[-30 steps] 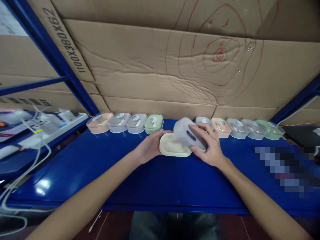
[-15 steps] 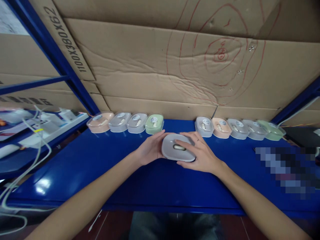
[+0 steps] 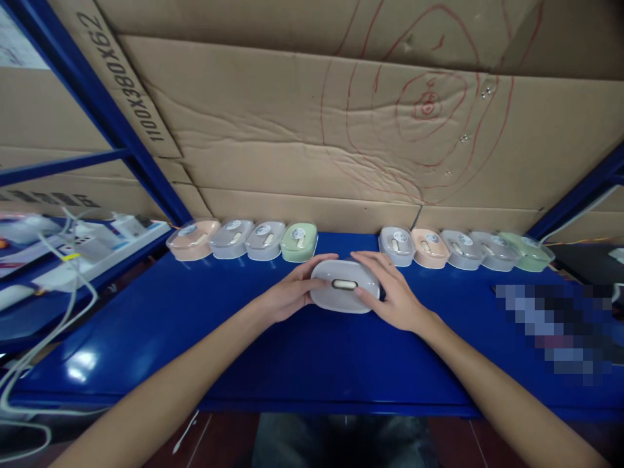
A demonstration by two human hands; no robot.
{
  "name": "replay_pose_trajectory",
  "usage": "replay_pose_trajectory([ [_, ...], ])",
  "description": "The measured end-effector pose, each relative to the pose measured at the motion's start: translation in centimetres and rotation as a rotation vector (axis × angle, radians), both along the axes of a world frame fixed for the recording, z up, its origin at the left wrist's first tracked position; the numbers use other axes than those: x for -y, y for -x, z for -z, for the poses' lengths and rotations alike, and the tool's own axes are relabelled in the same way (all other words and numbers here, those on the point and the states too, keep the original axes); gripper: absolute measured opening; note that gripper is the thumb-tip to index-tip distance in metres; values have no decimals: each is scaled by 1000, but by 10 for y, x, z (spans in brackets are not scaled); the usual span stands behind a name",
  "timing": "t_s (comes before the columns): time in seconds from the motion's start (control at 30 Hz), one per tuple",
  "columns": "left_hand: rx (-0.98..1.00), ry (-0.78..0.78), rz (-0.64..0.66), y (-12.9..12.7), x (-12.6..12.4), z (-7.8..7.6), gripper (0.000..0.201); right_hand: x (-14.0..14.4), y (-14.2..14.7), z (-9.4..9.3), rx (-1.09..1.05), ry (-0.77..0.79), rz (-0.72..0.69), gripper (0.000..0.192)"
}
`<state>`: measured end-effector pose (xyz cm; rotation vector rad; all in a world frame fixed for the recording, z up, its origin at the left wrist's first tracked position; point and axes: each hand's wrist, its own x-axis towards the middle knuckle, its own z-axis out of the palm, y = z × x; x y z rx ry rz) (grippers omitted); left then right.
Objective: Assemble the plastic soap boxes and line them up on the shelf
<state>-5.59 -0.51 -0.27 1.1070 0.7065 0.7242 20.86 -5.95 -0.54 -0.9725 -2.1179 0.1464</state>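
Note:
Above the blue tabletop, I hold a grey rounded plastic box [image 3: 344,301] with a dark oval recess and a pale bar at the middle of its upper face. My left hand [image 3: 295,290] is closed around its left end, the thumb lying on the upper face towards the recess. At the right end, my right hand [image 3: 396,296] grips it with the thumb near the bar and the fingers along the far edge. The underside of the box is hidden.
Similar lidded boxes line the back in two groups: orange [image 3: 192,242], grey and green [image 3: 299,243] at left, and several more [image 3: 429,248] at right. A cardboard wall [image 3: 273,123] stands behind. White cables and a power strip [image 3: 141,237] lie left; a pixelated patch covers the right.
The grey box has turned a little and now sits level. My right fingers have moved off its upper face to the far edge, while my left thumb has come onto the upper face.

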Motion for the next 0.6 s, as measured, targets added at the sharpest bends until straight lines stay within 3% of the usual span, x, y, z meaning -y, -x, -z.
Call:
replay_pose_trajectory([
  [0.3,71,-81,77,-1,0,-1,42,-5,0,2,-125,70,36,35],
  [0.6,54,-101,107,-1,0,-3,42,-6,2,3,-191,115,17,31],
])
